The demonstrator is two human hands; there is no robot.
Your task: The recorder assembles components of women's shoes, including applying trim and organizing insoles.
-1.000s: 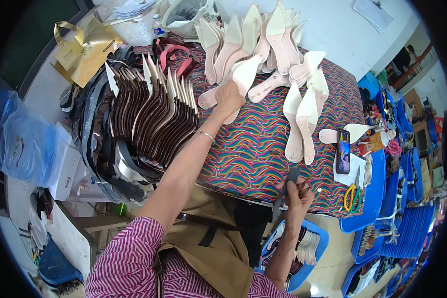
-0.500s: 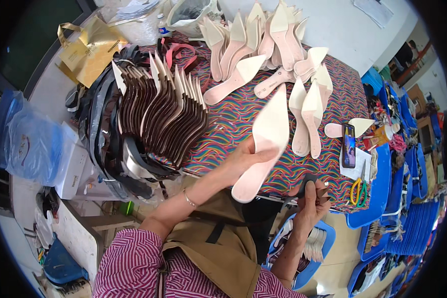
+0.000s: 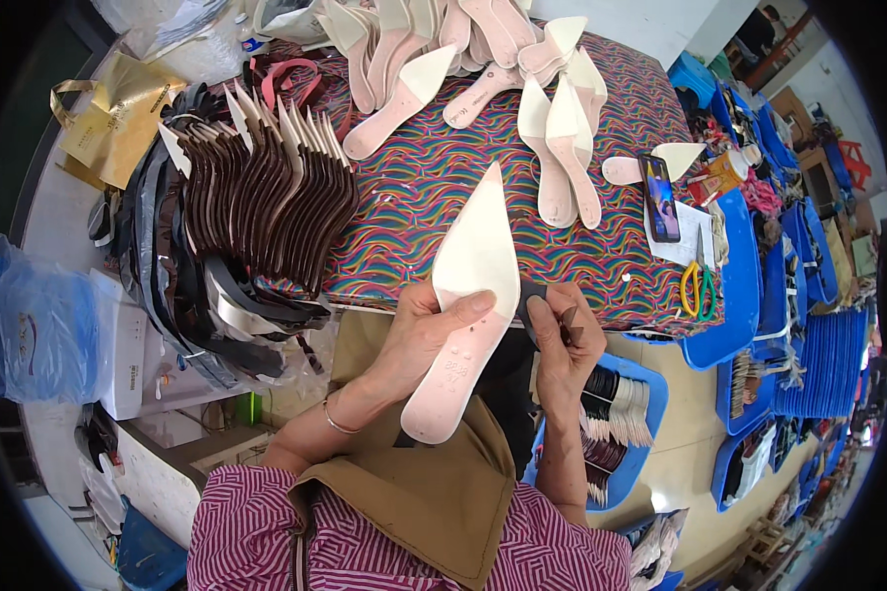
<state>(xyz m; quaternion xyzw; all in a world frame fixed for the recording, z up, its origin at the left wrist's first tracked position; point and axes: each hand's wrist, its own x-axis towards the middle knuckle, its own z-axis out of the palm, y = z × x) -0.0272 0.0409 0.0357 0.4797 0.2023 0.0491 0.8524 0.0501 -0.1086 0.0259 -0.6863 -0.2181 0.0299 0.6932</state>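
A pointed shoe insole [image 3: 476,251], cream at the toe and pale pink toward the heel, is upright in front of me with its tip away. My left hand [image 3: 426,330] is closed around its middle, thumb across the front face. Close against the insole's right edge, my right hand [image 3: 567,345] pinches a dark strip [image 3: 530,300] of thin material. A brownish piece also shows among the right fingers, partly hidden. Beyond my hands, two similar insoles [image 3: 569,148] lie on the patterned tablecloth [image 3: 404,236].
Dark brown insoles [image 3: 266,197] stand in a dense row at left, beside black strips [image 3: 153,256]. More pale insoles [image 3: 394,49] are heaped at the back. A phone [image 3: 659,197] and scissors [image 3: 698,291] lie at right. A blue bin [image 3: 650,414] stands below the table edge.
The insole has moved left and nearer to me in my left hand. My right hand has come up and left, bringing the dark strip to the insole's edge. The whole view has shifted.
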